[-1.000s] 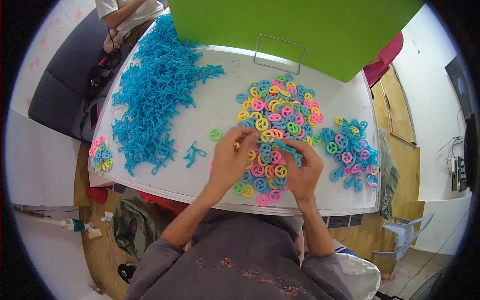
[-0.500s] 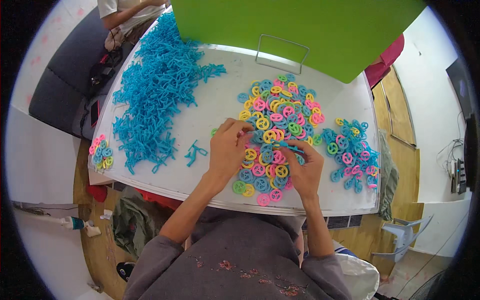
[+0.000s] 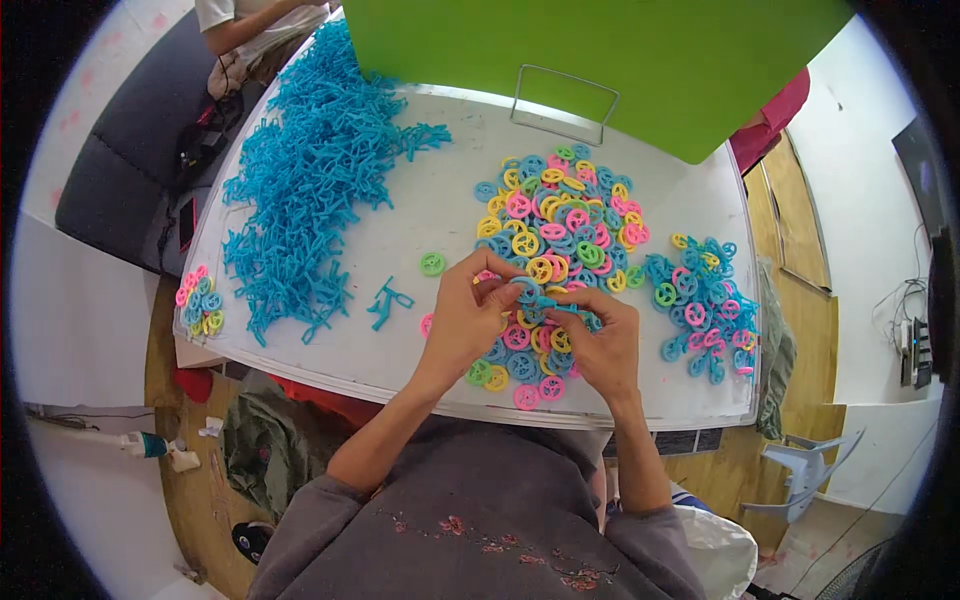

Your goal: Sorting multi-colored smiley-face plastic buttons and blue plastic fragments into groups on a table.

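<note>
My left hand (image 3: 462, 318) pinches a small blue spoked wheel (image 3: 526, 290) between thumb and fingers. My right hand (image 3: 604, 342) grips a blue forked plastic piece (image 3: 549, 303), its end meeting the wheel; whether the two are joined I cannot tell. Both hands are over the near part of a pile of pink, yellow, blue and green wheels (image 3: 551, 231). A green wheel (image 3: 432, 264) lies apart, left of the pile. Beyond my left hand, a few loose blue forked pieces (image 3: 385, 303) rest on the white table (image 3: 420, 180).
A large heap of blue forked pieces (image 3: 310, 160) covers the table's left. To the right lies a smaller pile of forked pieces with wheels (image 3: 704, 312). A small wheel cluster (image 3: 202, 302) sits at the left edge. A green panel (image 3: 600, 70) stands at the back; another person's arm (image 3: 240, 35) shows far left.
My hands have come closer together, bringing the blue wheel and the forked piece into contact. My left hand moved slightly nearer to me, uncovering the green wheel.
</note>
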The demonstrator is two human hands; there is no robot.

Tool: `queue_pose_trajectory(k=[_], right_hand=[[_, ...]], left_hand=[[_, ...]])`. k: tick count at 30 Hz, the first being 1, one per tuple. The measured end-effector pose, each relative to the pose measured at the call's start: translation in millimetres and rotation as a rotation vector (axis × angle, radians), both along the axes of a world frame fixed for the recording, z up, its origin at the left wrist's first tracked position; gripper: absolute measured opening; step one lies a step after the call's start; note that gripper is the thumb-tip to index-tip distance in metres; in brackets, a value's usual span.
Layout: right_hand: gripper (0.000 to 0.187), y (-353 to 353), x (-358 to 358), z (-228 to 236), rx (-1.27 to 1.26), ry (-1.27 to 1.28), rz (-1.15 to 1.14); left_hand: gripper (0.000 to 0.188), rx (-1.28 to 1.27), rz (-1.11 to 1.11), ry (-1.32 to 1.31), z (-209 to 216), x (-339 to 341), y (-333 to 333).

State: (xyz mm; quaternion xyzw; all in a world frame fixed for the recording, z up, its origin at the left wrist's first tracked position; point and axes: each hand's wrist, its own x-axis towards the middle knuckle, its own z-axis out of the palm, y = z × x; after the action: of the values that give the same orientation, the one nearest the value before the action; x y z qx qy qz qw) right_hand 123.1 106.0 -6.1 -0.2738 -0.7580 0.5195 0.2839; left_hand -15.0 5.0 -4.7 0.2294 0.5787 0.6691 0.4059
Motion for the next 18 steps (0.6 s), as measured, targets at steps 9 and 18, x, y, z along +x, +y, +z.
queue_pose_trajectory(k=[9, 18], right_hand=[[0.016, -1.5, -3.1, 7.5, -0.236, -0.027, -0.058], [0.021, 1.6, -5.4, 13.3, -0.515, 0.099, 0.004]], left_hand=[[0.018, 0.057, 0.049, 0.244, -8.1, 8.0, 1.7], [0.015, 0.274, 0.214, 0.185, -7.5, 19.5, 5.9]])
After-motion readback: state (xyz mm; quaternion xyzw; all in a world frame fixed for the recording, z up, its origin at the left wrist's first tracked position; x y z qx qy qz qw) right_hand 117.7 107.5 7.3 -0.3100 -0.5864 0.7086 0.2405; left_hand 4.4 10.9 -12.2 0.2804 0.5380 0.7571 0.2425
